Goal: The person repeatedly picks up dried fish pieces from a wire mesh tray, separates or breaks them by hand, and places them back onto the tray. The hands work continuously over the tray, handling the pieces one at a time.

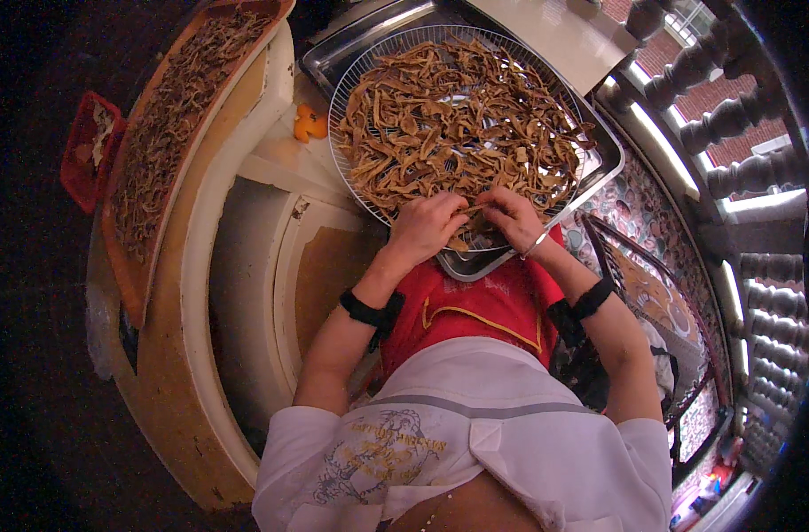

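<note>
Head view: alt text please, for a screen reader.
Both hands, left hand and right hand, pick at dried brown strips on a round wire rack over a metal tray. A second tray of strips sits at left.

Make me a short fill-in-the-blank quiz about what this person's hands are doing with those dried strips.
1. Both hands, left hand and right hand, rest at the near edge of a round wire ____ heaped with dried strips.
2. The rack sits on a metal ____.
3. Each forearm wears a ____ band, like the left one.
4. A second board of strips lies on the person's ____ side.

Missing words: rack; tray; black; left
</note>
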Demonstrator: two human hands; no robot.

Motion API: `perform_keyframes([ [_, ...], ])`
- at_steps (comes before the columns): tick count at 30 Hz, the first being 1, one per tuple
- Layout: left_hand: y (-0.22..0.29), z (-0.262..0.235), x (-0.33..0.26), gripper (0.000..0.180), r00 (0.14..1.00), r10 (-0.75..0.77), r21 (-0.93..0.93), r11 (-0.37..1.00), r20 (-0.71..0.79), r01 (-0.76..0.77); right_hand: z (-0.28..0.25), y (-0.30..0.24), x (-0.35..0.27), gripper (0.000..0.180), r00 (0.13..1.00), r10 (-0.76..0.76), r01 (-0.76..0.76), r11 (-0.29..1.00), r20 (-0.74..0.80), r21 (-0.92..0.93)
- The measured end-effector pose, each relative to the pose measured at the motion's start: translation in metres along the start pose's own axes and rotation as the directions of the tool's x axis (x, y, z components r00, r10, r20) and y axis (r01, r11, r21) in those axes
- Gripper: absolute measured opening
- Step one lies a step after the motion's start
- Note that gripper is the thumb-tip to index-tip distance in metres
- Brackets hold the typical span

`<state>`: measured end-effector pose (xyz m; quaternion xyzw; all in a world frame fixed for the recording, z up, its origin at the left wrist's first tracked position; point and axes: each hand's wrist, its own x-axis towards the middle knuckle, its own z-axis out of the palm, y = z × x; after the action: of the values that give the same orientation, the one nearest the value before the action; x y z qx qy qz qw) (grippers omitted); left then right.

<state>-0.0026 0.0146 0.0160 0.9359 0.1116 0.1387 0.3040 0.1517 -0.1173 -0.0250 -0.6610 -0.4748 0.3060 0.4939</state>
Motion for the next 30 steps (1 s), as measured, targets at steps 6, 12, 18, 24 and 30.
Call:
perform_keyframes([
  [6, -0.0008, 0.0026, -0.0005, 0.016, 0.999, 0.004, 0.049, 0.999, -0.049, -0.001, -0.0021, -0.0076, -0.0010, 0.024, 0.991, 0.107, -0.106, 0.994, 0.082, -0.018],
  [12, 0.0014, 0.0027, 0.0006, 0.013, 0.994, 0.023, 0.057, 0.998, -0.104, -0.017, -0.0010, -0.0013, -0.0005, 0.024, 0.990, 0.120, -0.123, 0.991, 0.068, 0.050],
  [18, 0.0000, 0.0030, 0.0015, 0.011, 0.972, 0.153, 0.168, 0.978, -0.180, -0.123, 0.0000, -0.0044, -0.0005, 0.023, 0.997, 0.062, -0.059, 0.996, 0.041, -0.068],
  [24, -0.0050, 0.0046, -0.0010, 0.009, 0.975, 0.115, 0.209, 0.975, -0.191, -0.074, -0.0018, -0.0085, -0.0018, 0.027, 0.995, 0.087, -0.085, 0.995, 0.041, -0.052],
  [30, -0.0046, 0.0059, 0.0000, 0.014, 0.982, 0.047, 0.131, 0.991, -0.183, -0.022, -0.0004, -0.0061, -0.0008, 0.025, 0.999, 0.052, -0.052, 0.999, -0.016, 0.016],
])
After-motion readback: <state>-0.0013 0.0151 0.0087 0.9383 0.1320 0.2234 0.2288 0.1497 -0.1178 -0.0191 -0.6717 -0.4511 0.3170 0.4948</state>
